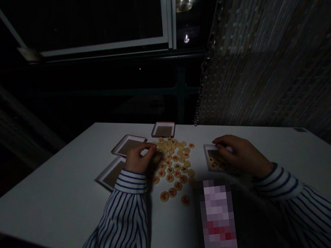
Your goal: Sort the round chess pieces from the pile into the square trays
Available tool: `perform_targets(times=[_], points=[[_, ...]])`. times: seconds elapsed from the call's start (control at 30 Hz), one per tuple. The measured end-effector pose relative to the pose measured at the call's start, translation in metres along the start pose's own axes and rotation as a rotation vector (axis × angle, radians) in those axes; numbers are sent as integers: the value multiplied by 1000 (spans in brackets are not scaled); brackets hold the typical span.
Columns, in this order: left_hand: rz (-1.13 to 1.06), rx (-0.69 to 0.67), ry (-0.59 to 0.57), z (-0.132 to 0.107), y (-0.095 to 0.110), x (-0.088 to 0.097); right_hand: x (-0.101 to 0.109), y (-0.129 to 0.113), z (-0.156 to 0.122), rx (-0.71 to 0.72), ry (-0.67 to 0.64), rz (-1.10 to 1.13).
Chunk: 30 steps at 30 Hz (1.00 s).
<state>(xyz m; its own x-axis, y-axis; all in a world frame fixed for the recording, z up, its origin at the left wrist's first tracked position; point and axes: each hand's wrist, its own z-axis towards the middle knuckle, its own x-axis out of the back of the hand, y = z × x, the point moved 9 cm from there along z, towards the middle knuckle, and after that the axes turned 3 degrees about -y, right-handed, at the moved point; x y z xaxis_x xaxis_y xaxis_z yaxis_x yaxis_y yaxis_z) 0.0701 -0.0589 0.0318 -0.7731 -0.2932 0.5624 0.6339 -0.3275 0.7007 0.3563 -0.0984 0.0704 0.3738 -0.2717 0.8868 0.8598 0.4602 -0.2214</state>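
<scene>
Round wooden Chinese chess pieces (169,178) lie scattered over the middle of the white table, some showing red characters, some black, some blank side up. My left hand (138,159) is at the left edge of this spread, with thumb and forefinger pinched together; whatever is between the fingertips is too dark to make out. On the right, my right hand (237,153) hovers over a shallow open box (206,157) that contains several pieces with black characters. Its fingers are curled together, and the fingertips' contents are hidden. Both sleeves are blue-and-white striped.
Three more shallow trays stand on the table (56,188): one at the back (164,130), one at left (123,146) and one partly behind my left wrist (108,178). A pixelated patch covers the near middle. A bead curtain (243,51) hangs at right; a dark window lies beyond.
</scene>
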Motion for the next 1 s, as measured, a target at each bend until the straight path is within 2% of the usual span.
perform_targets(times=[0.23, 0.37, 0.57, 0.8, 1.0], points=[[-75, 36, 98, 2, -9, 22, -4, -31, 19, 66, -2, 27], [-47, 73, 161, 2, -14, 34, -7, -46, 28, 97, -3, 22], [11, 77, 183, 3, -18, 39, -16, -66, 41, 136, -26, 11], [28, 89, 164, 2, -19, 41, -45, -94, 60, 184, -117, 10], [65, 91, 141, 1, -17, 39, -77, -108, 62, 199, -144, 64]])
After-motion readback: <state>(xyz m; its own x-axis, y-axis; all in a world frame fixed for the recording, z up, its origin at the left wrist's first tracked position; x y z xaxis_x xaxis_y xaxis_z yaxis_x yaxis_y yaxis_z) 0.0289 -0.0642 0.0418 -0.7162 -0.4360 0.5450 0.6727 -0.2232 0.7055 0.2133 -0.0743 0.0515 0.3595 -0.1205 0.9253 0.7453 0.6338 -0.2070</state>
